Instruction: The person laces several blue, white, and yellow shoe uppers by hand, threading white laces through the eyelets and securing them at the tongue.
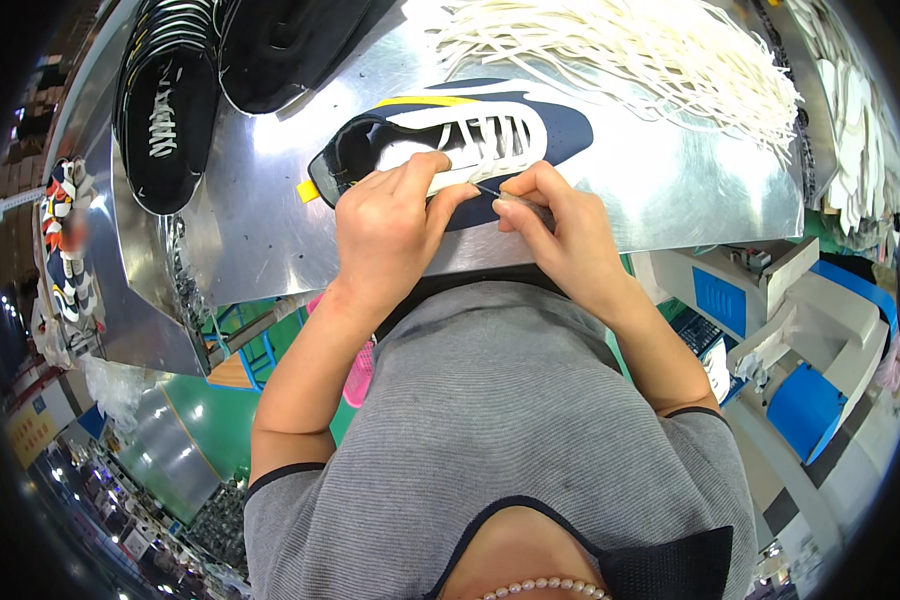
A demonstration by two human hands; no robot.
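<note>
Tool [487, 190]: thin and dark, it points at the thumb of our left grip [390, 215]; we judge that pressing hard at a bad angle could make it slip and jab that thumb or mark the shoe [482, 172].
Right grip [575, 225]: thumb and forefinger are closed round the tool.
Left grip: thumb and forefinger stand a little apart at the shoe's near edge; we cannot tell whether they pinch it or only steady it.
Shoe: navy and white, it lies beneath our fingers on the bench [710, 190], toe to our right.
Laces [490, 135]: white, they cross the shoe's top; catching one with the tool could tug its row crooked.
Lace pile [620, 55]: loose and pale beyond the shoe; strands might snag if the shoe slid into them.
Black uppers [165, 130]: nested at our far left, well apart from both grips.
</note>
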